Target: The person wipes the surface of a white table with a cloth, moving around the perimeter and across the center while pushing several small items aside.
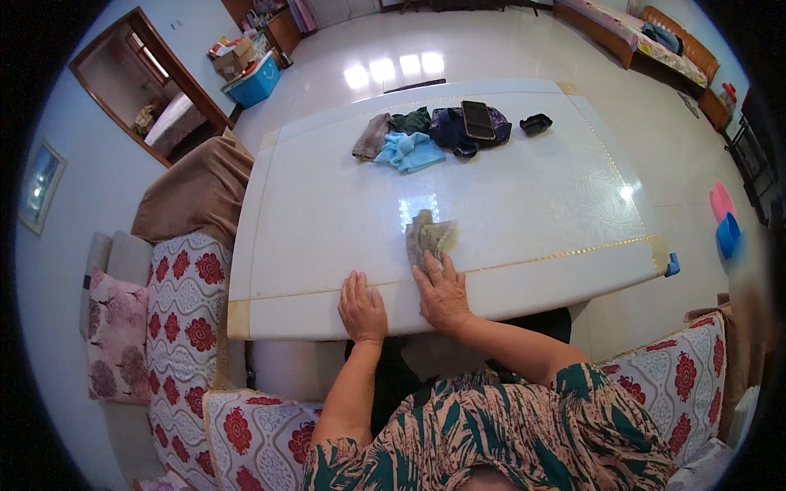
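Living room: pale tiled floor [319, 65] beyond the bench [327, 213]; patterned sofa [187, 327] along the bench's left side. Bench: white, glossy, gold-lined, with amber-coloured corners.

Rag [427, 232], one: on the bench, near the middle of its near edge. Crumpled, thin-looking; drab grey-brown shading to olive yellow, paler on its right part; folds run lengthwise, far end bunched and blunt.

Right hand [442, 293]: over the bench's near edge, fingers extended and slightly apart, tips resting on the rag's near end.

Left hand [362, 309]: flat at the bench's near edge, left of centre, fingers straight, nothing held.

Toward the bench's far edge: brown cloth [372, 137], green cloth [411, 121] and light blue cloth [409, 153], heaped together; dark bag [444, 131], phone [477, 120] on top; small black item [536, 124], nearer the bench's right side.

Blue guard [672, 264], one: at the bench's near right corner.
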Demonstrator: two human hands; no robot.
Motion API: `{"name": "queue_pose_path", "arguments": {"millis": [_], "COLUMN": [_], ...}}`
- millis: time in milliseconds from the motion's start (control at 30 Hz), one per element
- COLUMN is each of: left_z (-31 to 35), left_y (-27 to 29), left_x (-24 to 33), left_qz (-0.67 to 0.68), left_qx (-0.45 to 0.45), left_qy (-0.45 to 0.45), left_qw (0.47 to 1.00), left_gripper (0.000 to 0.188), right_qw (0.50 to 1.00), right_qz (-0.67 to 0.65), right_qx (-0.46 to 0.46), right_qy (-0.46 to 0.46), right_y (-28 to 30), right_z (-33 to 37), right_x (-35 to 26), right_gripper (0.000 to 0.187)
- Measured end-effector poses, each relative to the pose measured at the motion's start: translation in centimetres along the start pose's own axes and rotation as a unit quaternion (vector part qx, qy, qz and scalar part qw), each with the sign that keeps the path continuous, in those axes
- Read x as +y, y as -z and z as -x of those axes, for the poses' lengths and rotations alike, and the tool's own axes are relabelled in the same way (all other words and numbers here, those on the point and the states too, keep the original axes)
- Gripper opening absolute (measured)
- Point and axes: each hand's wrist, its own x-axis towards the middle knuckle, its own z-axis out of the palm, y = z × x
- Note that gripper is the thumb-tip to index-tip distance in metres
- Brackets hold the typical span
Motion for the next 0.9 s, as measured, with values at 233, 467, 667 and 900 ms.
{"name": "queue_pose_path", "arguments": {"millis": [233, 467, 667, 900], "left_z": [-0.4, -0.4, -0.4, -0.2], "left_y": [0.5, 0.6, 0.3, 1.2], "left_x": [-1.1, -0.4, -0.5, -0.1], "left_qz": [-0.029, -0.010, -0.004, 0.070], "left_qx": [-0.023, -0.014, 0.002, 0.044], "left_qy": [-0.025, -0.024, -0.031, -0.013], "left_qw": [0.999, 1.000, 1.000, 0.996], "left_gripper": [0.048, 0.047, 0.044, 0.049], "right_qw": [0.990, 0.863, 0.957, 0.988], "right_qz": [0.097, 0.245, 0.116, -0.006], "right_qx": [0.092, 0.157, 0.241, -0.035], "right_qy": [-0.054, -0.413, -0.113, 0.153], "right_y": [4.0, 10.2, 4.2, -2.0], "right_z": [2.6, 11.3, 6.5, -1.2], "right_x": [14.3, 28.9, 17.5, -1.8], "right_gripper": [0.045, 0.052, 0.047, 0.046]}}
